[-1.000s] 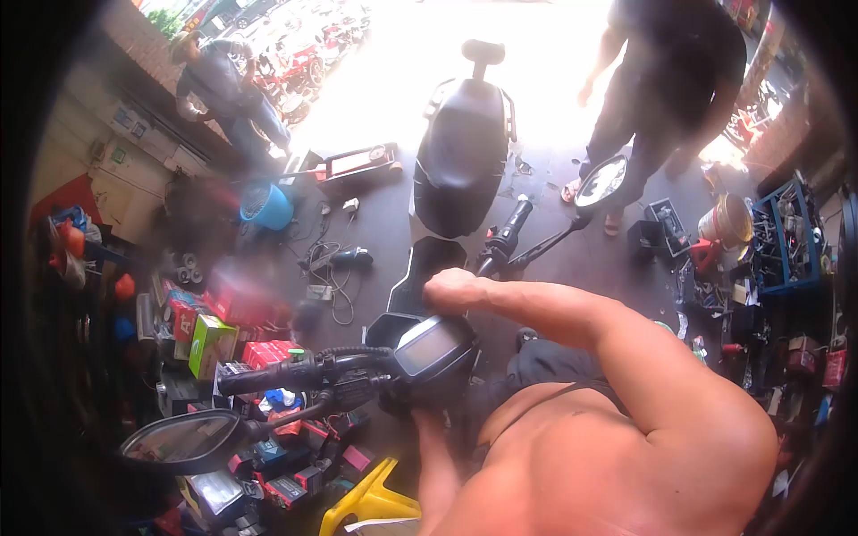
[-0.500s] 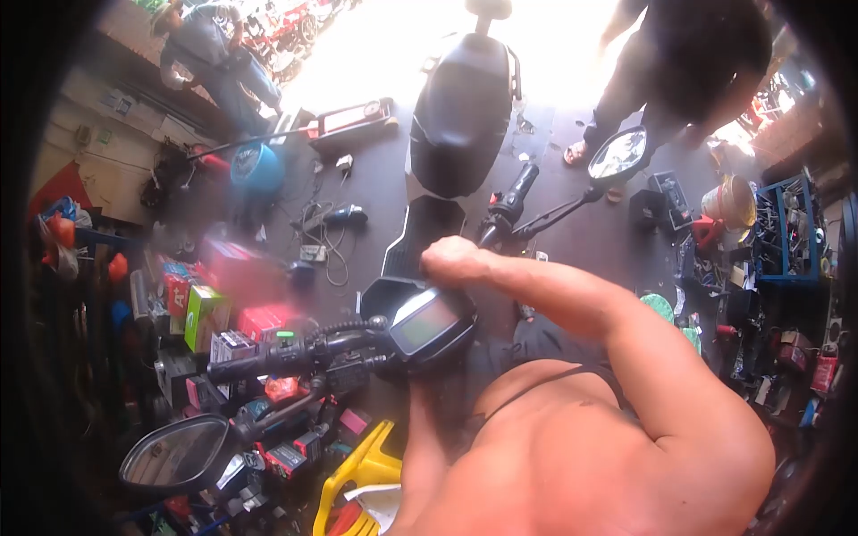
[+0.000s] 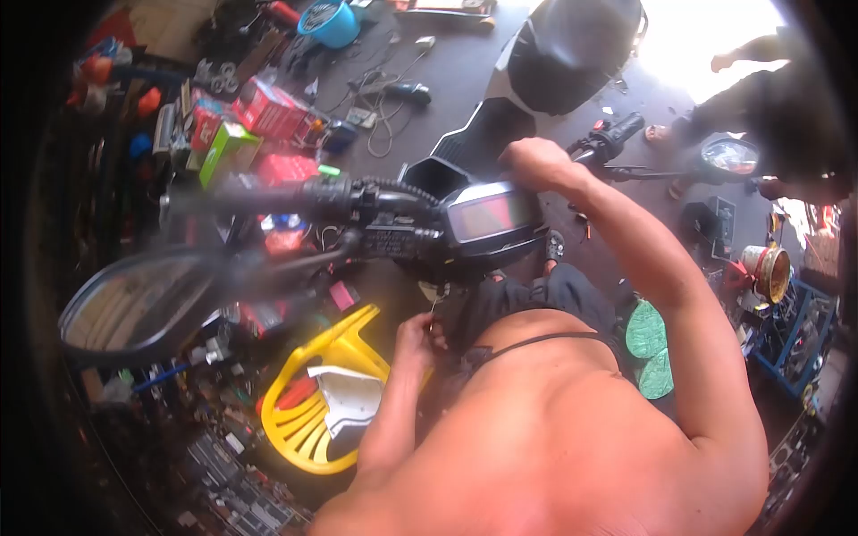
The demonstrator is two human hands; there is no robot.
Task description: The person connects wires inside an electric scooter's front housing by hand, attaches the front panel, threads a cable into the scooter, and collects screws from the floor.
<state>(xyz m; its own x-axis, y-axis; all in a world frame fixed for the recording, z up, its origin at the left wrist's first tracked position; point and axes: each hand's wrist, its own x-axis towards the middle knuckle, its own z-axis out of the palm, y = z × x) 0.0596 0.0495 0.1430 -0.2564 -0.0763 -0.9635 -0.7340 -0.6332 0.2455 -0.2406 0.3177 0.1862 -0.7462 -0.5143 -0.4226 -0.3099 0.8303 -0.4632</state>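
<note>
A scooter stands in front of me, its dashboard display [image 3: 490, 214] tilted up towards me. My right hand [image 3: 536, 164] is closed at the far right side of the display, beside the handlebar; what its fingers hold is hidden. Lower down, below the display, my left hand [image 3: 420, 339] has its fingers pinched together near a thin, light strand or rod too small to name. The left handlebar grip [image 3: 259, 201] and left mirror [image 3: 143, 299] reach out to the left. On the right are the other grip [image 3: 623, 134] and the right mirror [image 3: 730, 155].
A yellow plastic chair [image 3: 290, 442] with a white panel on it stands by my left arm. Boxes [image 3: 273, 112], a cable and a blue basket [image 3: 331, 27] lie beyond. Another person [image 3: 769, 116] stands at right, near a bucket [image 3: 769, 272] and a blue rack [image 3: 795, 335].
My view has swung down and left, so the scooter appears higher and turned. My left hand, hidden behind the display before, now shows below it. My right hand stays closed beside the display.
</note>
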